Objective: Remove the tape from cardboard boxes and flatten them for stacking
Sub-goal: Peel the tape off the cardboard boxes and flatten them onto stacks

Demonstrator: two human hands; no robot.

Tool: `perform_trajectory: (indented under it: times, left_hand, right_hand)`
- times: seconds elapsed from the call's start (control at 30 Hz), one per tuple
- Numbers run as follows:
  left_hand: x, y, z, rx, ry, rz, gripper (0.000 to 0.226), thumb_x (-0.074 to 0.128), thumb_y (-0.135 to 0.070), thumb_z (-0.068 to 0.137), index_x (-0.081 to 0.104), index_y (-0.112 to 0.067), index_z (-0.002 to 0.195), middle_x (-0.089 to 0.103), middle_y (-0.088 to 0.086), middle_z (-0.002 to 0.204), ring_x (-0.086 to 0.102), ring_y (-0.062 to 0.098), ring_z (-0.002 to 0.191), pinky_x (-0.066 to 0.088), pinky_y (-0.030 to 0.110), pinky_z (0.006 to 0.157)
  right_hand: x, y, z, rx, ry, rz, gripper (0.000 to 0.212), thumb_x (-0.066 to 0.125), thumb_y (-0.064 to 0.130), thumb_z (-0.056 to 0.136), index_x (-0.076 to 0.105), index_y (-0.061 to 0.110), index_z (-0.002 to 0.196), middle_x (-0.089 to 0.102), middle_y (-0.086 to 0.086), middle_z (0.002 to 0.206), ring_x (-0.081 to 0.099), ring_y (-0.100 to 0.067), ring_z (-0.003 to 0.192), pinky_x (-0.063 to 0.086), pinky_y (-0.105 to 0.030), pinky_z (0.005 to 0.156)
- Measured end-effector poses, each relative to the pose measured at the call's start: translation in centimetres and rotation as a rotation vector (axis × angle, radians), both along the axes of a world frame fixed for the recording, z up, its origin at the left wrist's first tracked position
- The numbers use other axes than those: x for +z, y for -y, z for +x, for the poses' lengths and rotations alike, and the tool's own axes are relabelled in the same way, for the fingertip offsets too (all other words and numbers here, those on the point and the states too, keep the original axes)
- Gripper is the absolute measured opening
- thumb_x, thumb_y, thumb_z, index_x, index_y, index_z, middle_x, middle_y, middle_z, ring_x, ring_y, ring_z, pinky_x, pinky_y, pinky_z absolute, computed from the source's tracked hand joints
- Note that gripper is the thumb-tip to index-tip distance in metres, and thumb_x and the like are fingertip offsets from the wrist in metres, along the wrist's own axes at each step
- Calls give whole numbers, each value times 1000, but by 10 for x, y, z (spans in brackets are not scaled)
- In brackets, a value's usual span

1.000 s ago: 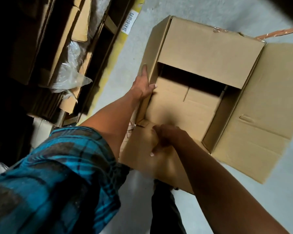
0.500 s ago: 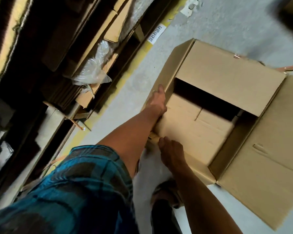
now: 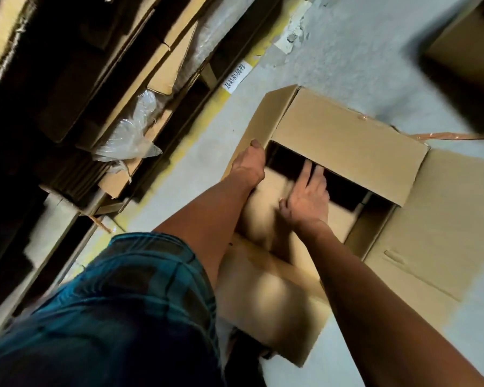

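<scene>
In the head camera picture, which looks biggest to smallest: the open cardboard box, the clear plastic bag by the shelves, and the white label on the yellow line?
1. Cardboard box, by far the largest, flaps spread wide.
2. Clear plastic bag.
3. White label, the smallest, a narrow strip.

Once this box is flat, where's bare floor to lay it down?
Bare grey floor lies beyond the open box, between the yellow line and the dark box at upper right. A narrower strip runs between the box and the line. Left is crowded: stacked flattened cardboard and plastic wrap.
</scene>
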State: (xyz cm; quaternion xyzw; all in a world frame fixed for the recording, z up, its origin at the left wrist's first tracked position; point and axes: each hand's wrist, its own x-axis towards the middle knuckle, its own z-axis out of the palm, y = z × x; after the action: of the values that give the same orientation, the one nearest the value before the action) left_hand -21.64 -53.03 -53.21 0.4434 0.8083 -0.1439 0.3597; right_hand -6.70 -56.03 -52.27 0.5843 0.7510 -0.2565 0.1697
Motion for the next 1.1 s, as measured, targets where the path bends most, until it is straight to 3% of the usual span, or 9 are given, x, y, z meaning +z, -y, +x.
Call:
perform_trajectory:
  times: [0.23,0.33,0.47,0.57,0.7,0.93,1.03,1.1]
  left_hand:
    - [4,0,-6,16,45,-24,62,47,-1,93,20,-1,149,50,23,139,51,41,126,42,41,102]
    - [2,0,-4,22,59,-32,66,50,0,91,19,-2,150,52,22,137,53,40,125,44,41,100]
    - [7,-1,-5,28,66,-34,62,51,4,89,25,-2,144,56,21,129,56,39,120,47,42,95]
    - [7,-2,-4,40,78,-27,59,52,6,87,29,-3,140,56,20,127,56,39,119,48,42,93]
    - [4,-3,-6,51,78,-14,51,53,5,88,33,-4,134,58,19,123,58,39,115,48,42,90]
    - [-2,-3,-3,-4,48,1,57,46,5,91,26,-3,144,58,21,123,58,40,115,48,43,91]
    - [-3,-5,-3,-21,36,-37,63,46,4,91,22,-5,148,56,20,125,56,39,117,47,41,91]
    - [-6,-4,-2,-36,35,-46,63,48,4,90,22,-5,147,58,20,122,57,38,114,47,40,87]
  right_hand:
    - [8,-38,-7,-86,-25,369,109,68,26,78,-5,7,156,11,-27,159,37,-44,132,46,-49,94]
    - [8,-64,-10,-124,-55,384,108,68,23,79,-6,12,156,6,-25,161,44,-40,123,50,-45,84]
    - [4,-84,-15,-103,-108,369,104,66,29,84,-7,13,157,-3,-18,164,54,-37,92,48,-43,67]
    - [-5,-98,-19,-147,-77,375,107,67,29,83,-9,15,156,-9,-13,165,55,-38,85,44,-41,63]
    - [-11,-118,-27,-195,-82,194,107,67,30,85,-10,13,157,-16,-5,165,62,-41,88,45,-37,63]
    - [-24,-137,-46,-236,35,42,114,74,41,84,-11,17,157,-19,-16,162,64,-39,99,45,-32,65]
    - [-38,-147,-47,-316,-3,77,103,75,38,84,3,25,156,-5,-13,163,47,-40,120,49,-44,85]
    - [-45,-156,-44,-387,-37,121,81,73,36,86,22,28,148,10,-11,158,39,-39,123,43,-49,94]
